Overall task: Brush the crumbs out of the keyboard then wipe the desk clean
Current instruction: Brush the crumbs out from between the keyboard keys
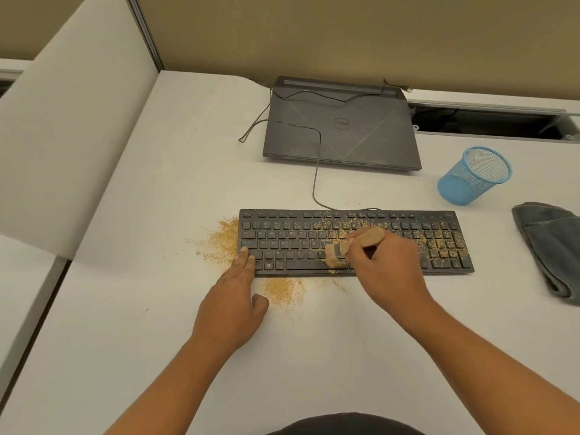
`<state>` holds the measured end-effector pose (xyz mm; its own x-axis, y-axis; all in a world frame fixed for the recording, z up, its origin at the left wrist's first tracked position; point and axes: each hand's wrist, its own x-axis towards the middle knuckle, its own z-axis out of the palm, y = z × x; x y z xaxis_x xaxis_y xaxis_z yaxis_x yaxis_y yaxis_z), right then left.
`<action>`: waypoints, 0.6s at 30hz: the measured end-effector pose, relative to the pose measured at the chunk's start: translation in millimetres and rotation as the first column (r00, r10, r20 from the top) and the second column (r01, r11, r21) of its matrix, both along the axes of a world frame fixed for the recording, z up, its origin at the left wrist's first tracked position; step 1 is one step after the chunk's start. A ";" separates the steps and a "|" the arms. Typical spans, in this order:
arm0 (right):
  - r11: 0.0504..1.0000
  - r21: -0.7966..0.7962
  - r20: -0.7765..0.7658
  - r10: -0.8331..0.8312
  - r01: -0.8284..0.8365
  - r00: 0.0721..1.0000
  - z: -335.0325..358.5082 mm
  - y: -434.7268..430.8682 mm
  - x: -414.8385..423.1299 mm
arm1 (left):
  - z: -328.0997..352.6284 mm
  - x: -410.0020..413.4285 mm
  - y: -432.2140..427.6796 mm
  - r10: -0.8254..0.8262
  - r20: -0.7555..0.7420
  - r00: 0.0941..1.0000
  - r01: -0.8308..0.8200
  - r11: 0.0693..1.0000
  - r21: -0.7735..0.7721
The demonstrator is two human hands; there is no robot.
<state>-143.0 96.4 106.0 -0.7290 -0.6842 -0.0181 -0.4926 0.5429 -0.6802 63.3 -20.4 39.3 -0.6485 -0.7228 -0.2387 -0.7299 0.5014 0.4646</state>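
Observation:
A black keyboard (292, 240) lies across the white desk (157, 324). Tan crumbs (439, 238) cover its right half. My right hand (386, 265) grips a wooden-handled brush (367, 238) whose bristles touch the keys near the space bar. My left hand (233, 296) lies flat on the desk, its straight fingertips pressing the keyboard's front left corner. Crumb piles (221, 243) sit on the desk left of the keyboard, and another crumb pile (285, 290) lies just in front of it. A folded grey cloth (552, 246) lies at the right edge.
A closed dark laptop (342, 127) sits behind the keyboard, with a thin cable (315, 171) running over it to the keyboard. A blue mesh pen cup (474, 175) stands at the right. A partition panel (78, 120) borders the desk's left side.

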 end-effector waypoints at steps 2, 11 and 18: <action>1.000 -0.009 0.025 0.020 -0.020 0.999 -3.9 -1.7 4.4 | -0.3 0.4 -0.7 -0.008 0.007 1.000 0.008 1.000 -0.003; 0.993 0.102 -0.066 0.058 -0.051 0.996 -0.5 14.2 -5.7 | -2.8 1.3 -1.7 -0.013 -0.011 1.000 0.013 1.000 -0.010; 0.950 0.173 -0.034 0.271 -0.261 0.962 3.2 8.7 -10.8 | -2.0 1.5 -1.3 -0.006 -0.014 1.000 0.006 1.000 -0.015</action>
